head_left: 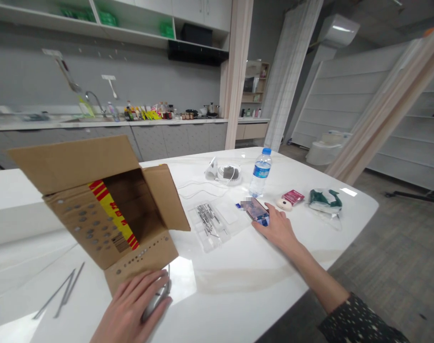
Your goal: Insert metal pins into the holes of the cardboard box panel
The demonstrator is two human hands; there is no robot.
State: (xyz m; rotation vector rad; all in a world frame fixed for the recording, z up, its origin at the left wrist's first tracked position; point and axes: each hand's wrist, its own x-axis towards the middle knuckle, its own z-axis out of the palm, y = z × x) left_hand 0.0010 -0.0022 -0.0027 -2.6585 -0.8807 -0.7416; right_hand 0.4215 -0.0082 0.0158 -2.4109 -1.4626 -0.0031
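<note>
My left hand (134, 305) is curled over a grey, rounded object (153, 301) on the white table, by the front flap of an open cardboard box (77, 162). Its fingers partly cover that object, so I cannot make out its kind. Farther right, my right hand (277, 227) holds a smartphone (257, 210) by its near end, thumb on one side and fingers on the other. The phone's screen is lit. Between my hands lies a clear plastic case (212, 240) with several thin metal pieces (208, 218) in it. Grey round spots dot the box's side and flap.
A water bottle (260, 172) stands behind the phone. Beyond the case are a white corded device (229, 174) and its cable. To the right lie a red packet (292, 197), a small white item (284, 205) and a green-white pack (325, 200). Metal strips (70, 289) rest at left.
</note>
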